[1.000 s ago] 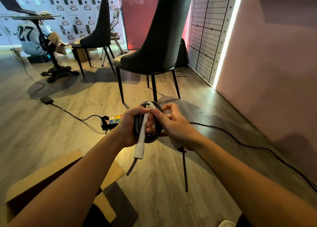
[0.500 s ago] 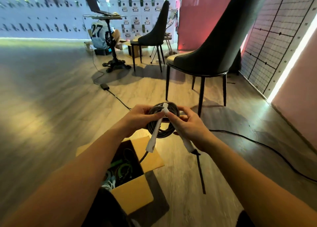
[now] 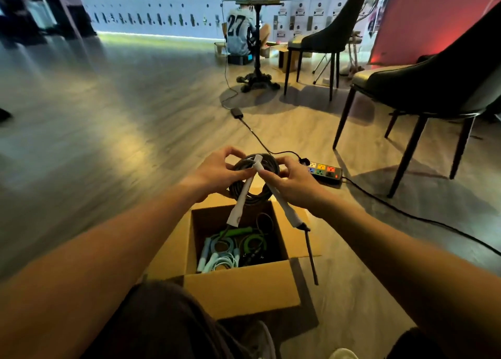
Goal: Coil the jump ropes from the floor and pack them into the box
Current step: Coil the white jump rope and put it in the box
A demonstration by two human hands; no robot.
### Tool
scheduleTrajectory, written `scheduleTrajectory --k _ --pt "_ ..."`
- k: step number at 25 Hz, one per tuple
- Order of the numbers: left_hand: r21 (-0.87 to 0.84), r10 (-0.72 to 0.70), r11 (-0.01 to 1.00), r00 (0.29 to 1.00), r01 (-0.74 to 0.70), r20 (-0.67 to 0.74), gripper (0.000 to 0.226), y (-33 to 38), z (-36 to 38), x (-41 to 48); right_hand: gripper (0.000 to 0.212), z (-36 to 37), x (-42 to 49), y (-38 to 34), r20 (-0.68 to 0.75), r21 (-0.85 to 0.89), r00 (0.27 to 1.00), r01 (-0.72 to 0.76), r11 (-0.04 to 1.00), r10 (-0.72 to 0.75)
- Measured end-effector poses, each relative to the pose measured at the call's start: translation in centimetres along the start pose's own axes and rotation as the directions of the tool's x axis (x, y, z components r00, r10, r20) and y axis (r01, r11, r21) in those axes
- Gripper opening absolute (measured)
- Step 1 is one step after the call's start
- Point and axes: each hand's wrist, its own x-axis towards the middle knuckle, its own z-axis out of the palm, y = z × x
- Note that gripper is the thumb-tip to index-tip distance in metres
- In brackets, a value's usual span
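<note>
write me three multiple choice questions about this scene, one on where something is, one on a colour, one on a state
1. Where is the coiled black rope?
A. lying on the floor
B. held in the air above the cardboard box
C. on a chair seat

2. What colour are its two handles?
A. white
B. green
C. red

3. What state is the cardboard box in?
A. taped shut
B. open and empty
C. open, with ropes inside

Answers:
1 B: the left hand and the right hand grip it over the box opening.
2 A: both handles hang pale white below the fingers.
3 C: the flaps are spread, and blue and green ropes lie inside.
</note>
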Motion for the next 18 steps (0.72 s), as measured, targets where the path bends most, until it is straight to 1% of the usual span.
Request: scheduleTrajectory --k 4,6,8,11,18 --pt "-0.068 -0.065 0.996 0.995 0.059 -0.081 0.041 -5.0 -0.3 2.7 0.058 2.3 4.4 2.4 0.037 -0.094 0.999 -0.024 0.995 0.027" --pt "-0.101 -0.123 0.988 0.986 0.112 -0.109 0.040 -9.6 0.7 4.4 0.058 4.3 6.7 5.8 0.093 -0.121 0.992 -0.069 0.990 0.081" --pt "-0.160 -0.182 0.974 0.973 0.158 -0.145 0.036 -14.8 1.7 6.2 0.055 6.6 9.0 9.8 0.149 -0.113 0.982 -0.100 0.989 0.116" --pt "-0.178 -0.235 0.963 0.954 0.203 -0.185 0.037 -21.2 2.6 9.0 0.053 9.6 12.2 15.2 0.179 -0.134 0.974 -0.117 0.984 0.140" --pt "-0.191 -0.412 0.905 0.894 0.380 -0.176 0.036 -31.2 4.5 13.1 0.053 15.3 17.7 25.0 0.238 -0.113 0.949 -0.183 0.977 0.205"
